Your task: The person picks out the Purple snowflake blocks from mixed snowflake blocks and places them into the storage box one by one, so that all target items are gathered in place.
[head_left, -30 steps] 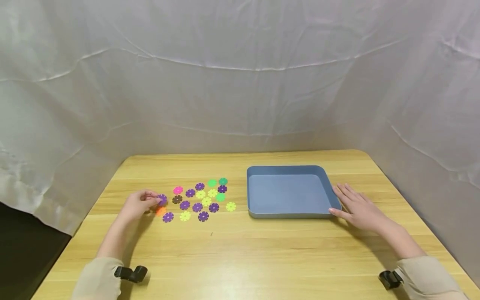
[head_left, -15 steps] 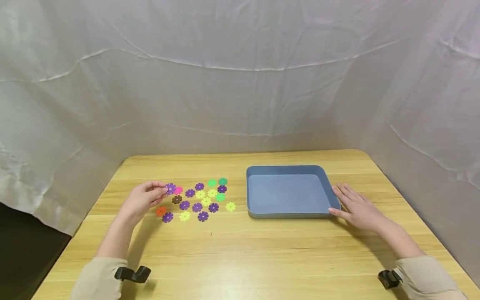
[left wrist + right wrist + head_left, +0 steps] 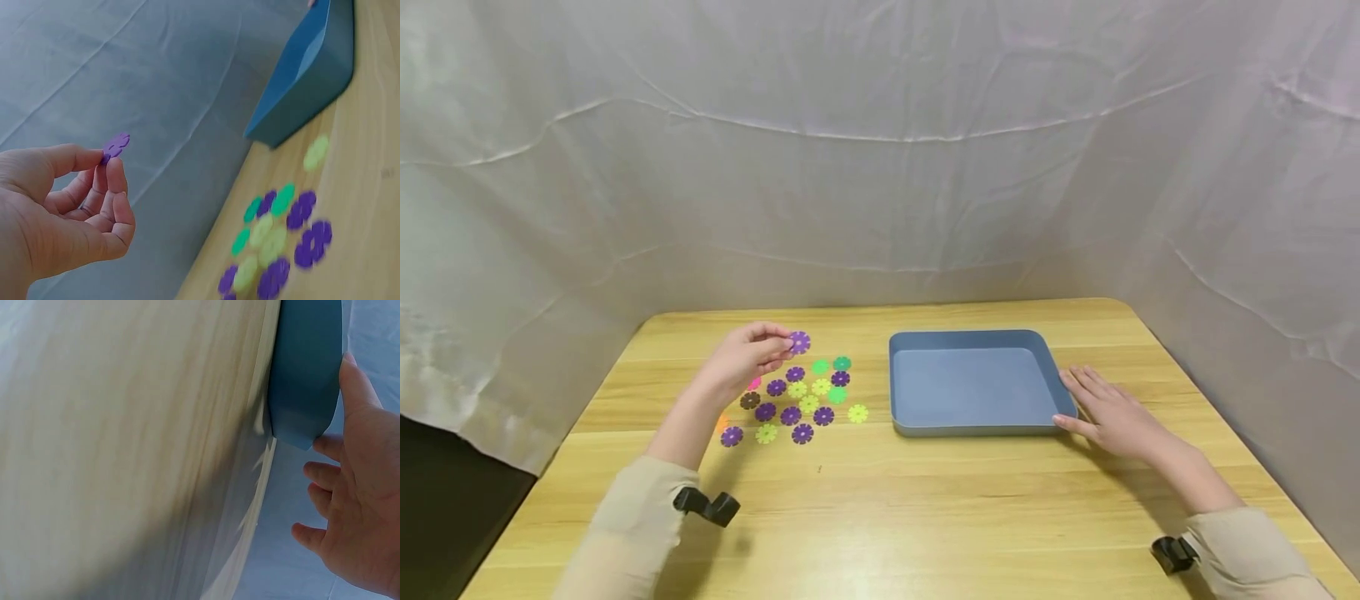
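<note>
My left hand [image 3: 743, 357] is raised over the back of the disc group, pinching a purple notched plastic disc [image 3: 801, 342] between thumb and index finger. In the left wrist view that disc [image 3: 117, 145] stands out past the fingertips, above the table. My right hand [image 3: 1116, 418] lies at the right side of a shallow blue-grey tray [image 3: 977, 387], its fingers spread and fairly straight. The right wrist view has the thumb and a fingertip against the tray's outer wall [image 3: 305, 375]. No discs lie inside the tray.
Several flat discs lie spread left of the tray: purple [image 3: 802, 433], yellow [image 3: 858, 413], green [image 3: 842, 363], a brown one [image 3: 750, 401], and a pink and an orange one partly behind the left arm. Pale cloth [image 3: 880, 208] hangs around the wooden table [image 3: 895, 517].
My left hand has lifted the purple disc from the group's left edge and carried it right and toward the back. The right hand stays at the tray.
</note>
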Available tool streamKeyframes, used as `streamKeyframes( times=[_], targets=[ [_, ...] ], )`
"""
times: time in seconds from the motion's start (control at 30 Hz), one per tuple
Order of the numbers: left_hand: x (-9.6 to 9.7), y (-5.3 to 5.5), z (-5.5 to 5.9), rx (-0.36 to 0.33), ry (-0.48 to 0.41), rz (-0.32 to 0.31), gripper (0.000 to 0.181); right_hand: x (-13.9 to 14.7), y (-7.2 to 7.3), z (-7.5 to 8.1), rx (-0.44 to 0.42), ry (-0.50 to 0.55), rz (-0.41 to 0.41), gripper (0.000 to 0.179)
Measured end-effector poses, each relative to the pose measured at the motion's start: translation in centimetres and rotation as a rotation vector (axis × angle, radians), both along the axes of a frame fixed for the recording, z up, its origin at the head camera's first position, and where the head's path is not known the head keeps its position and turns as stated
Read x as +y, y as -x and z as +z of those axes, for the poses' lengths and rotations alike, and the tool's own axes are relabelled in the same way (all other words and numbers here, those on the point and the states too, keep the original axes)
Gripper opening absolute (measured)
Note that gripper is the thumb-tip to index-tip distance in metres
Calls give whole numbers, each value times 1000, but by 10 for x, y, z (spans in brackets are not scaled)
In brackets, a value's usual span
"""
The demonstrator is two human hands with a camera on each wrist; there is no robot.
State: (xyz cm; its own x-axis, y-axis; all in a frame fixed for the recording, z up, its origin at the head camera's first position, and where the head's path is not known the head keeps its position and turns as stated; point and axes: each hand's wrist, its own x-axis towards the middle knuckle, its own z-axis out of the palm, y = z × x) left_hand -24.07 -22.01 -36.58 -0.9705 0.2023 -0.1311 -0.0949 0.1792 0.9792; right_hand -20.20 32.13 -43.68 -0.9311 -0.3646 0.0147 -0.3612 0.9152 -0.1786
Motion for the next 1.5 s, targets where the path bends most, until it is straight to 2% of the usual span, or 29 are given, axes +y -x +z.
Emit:
streamKeyframes(
  times=[0.2,0.47,0.7,0.97,1.27,1.5],
  targets=[
    [42,15,9,6,-39,-32,23,0,-1,0,-1,2,-1,84],
    [101,38,9,-14,-119,-46,18,-2,-1,-1,17,-8,15,83],
    [152,56,-5,-84,-200,-28,15,-5,-4,0,18,-16,13,84],
    [203,70,-24,-147,-273,-15,16,-7,-4,0,24,-37,7,84],
    [255,75,-42,-221,-326,3,16,-9,-6,1,22,-36,12,84],
    [288,79,-58,-222,-332,11,17,-12,-7,3,31,-30,11,83]
  ],
)
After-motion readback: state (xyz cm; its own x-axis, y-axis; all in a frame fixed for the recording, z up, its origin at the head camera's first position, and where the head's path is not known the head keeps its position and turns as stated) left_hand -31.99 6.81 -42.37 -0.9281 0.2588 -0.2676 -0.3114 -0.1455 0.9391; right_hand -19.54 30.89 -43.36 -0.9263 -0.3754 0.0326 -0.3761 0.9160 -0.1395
